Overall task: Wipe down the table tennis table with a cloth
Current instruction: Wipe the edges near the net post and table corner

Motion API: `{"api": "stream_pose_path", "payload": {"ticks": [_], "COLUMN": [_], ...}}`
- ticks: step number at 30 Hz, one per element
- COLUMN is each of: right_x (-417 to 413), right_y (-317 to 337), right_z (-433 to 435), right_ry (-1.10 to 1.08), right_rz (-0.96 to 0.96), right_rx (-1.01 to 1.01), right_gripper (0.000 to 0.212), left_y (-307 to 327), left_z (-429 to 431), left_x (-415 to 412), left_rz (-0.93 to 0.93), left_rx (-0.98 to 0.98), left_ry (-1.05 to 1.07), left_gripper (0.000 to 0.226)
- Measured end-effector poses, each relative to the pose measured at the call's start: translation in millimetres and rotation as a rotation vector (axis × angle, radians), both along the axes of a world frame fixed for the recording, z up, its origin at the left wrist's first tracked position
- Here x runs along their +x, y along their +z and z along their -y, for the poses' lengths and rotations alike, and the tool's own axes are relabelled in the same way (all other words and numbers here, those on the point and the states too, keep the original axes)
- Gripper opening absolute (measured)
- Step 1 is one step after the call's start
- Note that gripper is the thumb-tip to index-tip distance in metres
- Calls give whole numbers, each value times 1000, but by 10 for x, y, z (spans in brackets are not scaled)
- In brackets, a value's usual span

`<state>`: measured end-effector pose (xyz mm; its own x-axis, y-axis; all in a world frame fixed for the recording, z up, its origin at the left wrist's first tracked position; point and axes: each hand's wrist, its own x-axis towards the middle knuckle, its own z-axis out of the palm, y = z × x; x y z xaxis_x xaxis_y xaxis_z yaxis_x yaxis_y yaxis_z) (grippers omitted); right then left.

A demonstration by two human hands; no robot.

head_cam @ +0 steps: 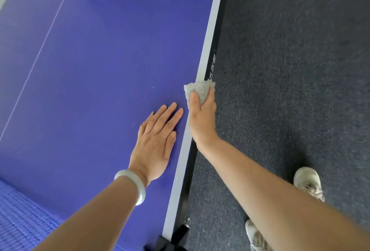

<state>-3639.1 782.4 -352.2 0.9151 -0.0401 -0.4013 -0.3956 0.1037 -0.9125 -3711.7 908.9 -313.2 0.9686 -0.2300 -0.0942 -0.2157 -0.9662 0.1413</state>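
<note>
Cloth (198,90) in right hand (202,119), table edge (209,34)

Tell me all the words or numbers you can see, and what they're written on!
White lettering on the dark side edge of the table, just beyond the cloth: too blurred to read.
Nothing else in view carries words, numbers or signs.

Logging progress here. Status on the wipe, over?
Left hand flat on table. Right hand grips cloth at the white side edge. Nothing in the way.
</note>
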Motion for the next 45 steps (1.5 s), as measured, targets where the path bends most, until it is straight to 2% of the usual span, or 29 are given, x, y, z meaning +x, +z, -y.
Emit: {"api": "stream_pose_path", "payload": {"ticks": [2,12,16,21,24,27,31,33,36,42,45], "right_x": [302,311,321,314,356,797,2122,2457,2076,60,84], "right_y": [-23,-52,-18,9,-23,3,73,119,89,9,7], "right_z": [18,96,138,186,225,265,330,342,256,4,-6], "right_ry": [-23,105,129,148,197,207,14,-42,-68,-55,-40], "right_rz": [15,21,-2,21,23,-11,-79,-100,26,80,40], "right_rx": [10,-11,-17,23,26,6,46,33,-26,45,71], "right_gripper": [67,72,73,73,77,82,83,81,73,72,76], "left_y": [1,82,181,65,-39,-67,-59,-61,-46,-59,-46], "left_z": [-3,108,200,385,466,456,442,447,459,438,442], "left_x": [-1,59,492,1334,1503,1478,1495,1489,1491,1478,1477], "left_rz": [1,-7,47,49,104,128,110,111,112,101,102], "left_rx": [-2,-4,-44,-34,-61,-82,-100,-98,-105,-97,-94], "left_ry": [10,52,109,303,403,412,417,418,417,426,423], "left_gripper": [51,48,40,50,49,48,51,53,53,51,50]}}
